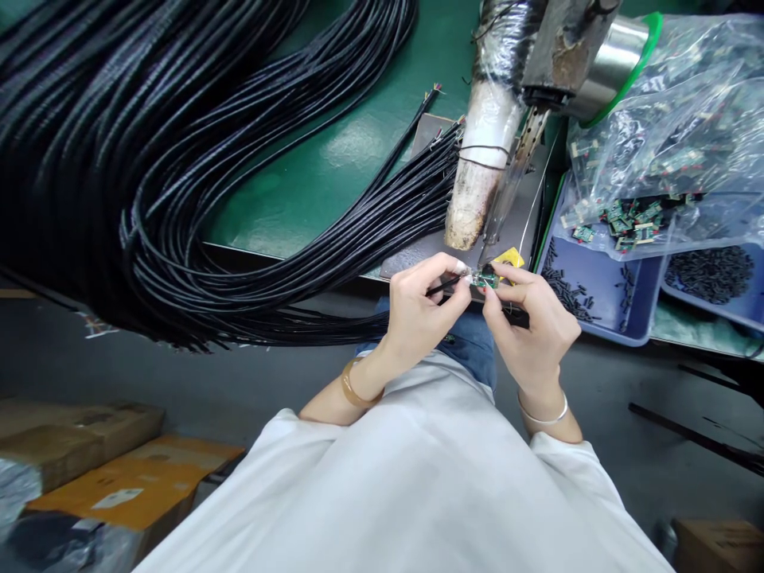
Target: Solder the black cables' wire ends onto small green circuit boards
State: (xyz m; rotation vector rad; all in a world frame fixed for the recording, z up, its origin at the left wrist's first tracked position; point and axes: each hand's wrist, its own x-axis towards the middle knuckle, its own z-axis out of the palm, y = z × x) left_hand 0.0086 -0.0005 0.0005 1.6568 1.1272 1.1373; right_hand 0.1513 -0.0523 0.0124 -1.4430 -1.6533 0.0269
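My left hand (425, 301) pinches the end of a black cable (440, 286) between thumb and fingers. From the right, my right hand (530, 318) grips a small green circuit board (489, 278) at its edge. The cable's end and the board meet between my fingertips, beneath the tip of a soldering iron (525, 143) fixed above. Whether the wires touch the board's pads is too small to tell. A white, wrapped tube (477, 167) hangs beside the iron. Just behind my right fingertips shows a yellow piece (511, 259).
Bundled black cables (239, 183) cover the left of the green table (358, 143). On the right, a plastic bag of circuit boards (674, 143) lies over a blue tray (641, 318) holding small black tubes. A solder spool (621, 64) stands behind. Cardboard boxes (143, 477) sit lower left.
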